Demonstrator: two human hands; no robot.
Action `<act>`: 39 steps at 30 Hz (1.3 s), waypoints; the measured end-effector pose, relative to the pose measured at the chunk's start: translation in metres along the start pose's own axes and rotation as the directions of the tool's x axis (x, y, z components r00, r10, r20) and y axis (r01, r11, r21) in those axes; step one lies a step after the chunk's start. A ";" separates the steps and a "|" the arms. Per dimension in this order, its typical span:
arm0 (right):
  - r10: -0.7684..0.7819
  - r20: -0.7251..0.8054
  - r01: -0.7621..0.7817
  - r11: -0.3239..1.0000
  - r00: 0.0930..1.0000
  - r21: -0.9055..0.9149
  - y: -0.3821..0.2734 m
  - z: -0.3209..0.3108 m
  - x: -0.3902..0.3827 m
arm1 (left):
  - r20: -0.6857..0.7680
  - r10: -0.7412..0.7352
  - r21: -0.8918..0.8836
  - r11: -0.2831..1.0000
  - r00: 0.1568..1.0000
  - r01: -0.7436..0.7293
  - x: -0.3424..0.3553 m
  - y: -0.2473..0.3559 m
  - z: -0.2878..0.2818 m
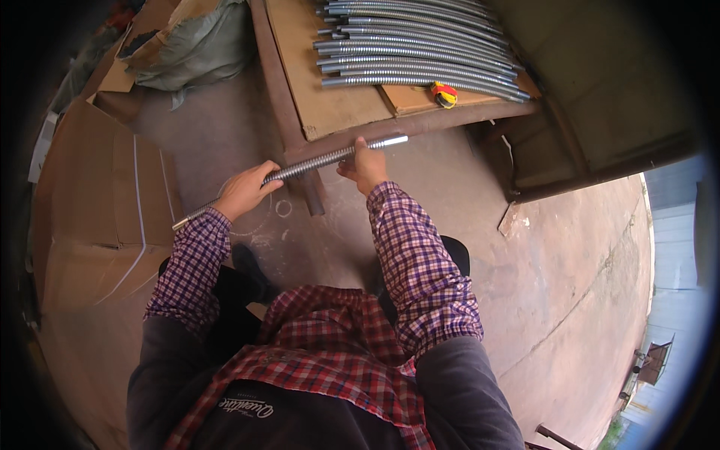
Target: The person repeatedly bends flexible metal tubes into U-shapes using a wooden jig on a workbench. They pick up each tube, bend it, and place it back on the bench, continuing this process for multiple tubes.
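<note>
A silvery corrugated metal tube [319,160] with smooth ends spans both my hands, slanting up to the right in front of the table's near edge. My left hand [246,189] wraps round its middle to lower part, and the tube's lower end runs on past my wrist. Near the upper end, my right hand [365,166] grips it, with the bright smooth tip sticking out to the right. Beyond my hands, a row of similar corrugated tubes [420,51] lies on cardboard [330,105] on the table.
A yellow and red tape measure [444,94] lies beside the tubes on the table. Large cardboard boxes [97,180] stand at the left, with a grey-green sack [199,56] behind them. At the right is a dark-framed structure [600,97]. The brown table frame [465,118] has a leg below.
</note>
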State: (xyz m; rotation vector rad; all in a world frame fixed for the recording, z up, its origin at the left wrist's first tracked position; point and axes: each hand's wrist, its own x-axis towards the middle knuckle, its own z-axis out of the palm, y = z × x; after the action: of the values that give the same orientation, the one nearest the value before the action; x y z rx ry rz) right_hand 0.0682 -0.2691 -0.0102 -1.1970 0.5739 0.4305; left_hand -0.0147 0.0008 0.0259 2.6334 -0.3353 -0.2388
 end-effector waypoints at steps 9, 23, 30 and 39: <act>-0.153 -0.258 0.130 0.986 0.954 -0.101 -0.007 0.016 0.001 | 0.032 -0.071 0.008 0.997 0.997 0.071 0.022 0.010 -0.002; -0.058 -0.032 0.058 0.998 0.998 -0.007 -0.010 -0.002 0.014 | 0.137 -0.210 -0.081 0.972 0.968 0.223 0.022 0.024 -0.004; -0.121 -0.078 0.114 0.989 0.990 -0.093 -0.011 0.013 0.000 | 0.020 -0.198 -0.089 0.976 0.980 0.199 0.012 0.014 0.003; -0.489 0.087 0.496 0.844 0.868 -0.206 -0.043 0.034 -0.062 | -0.078 -0.234 -0.129 0.966 0.969 0.222 -0.075 -0.078 -0.087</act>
State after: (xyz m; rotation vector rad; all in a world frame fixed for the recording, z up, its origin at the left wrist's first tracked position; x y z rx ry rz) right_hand 0.0517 -0.2513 0.0693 -1.4959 0.1727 0.0701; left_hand -0.0518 0.1261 0.0736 2.5521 0.0146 -0.2042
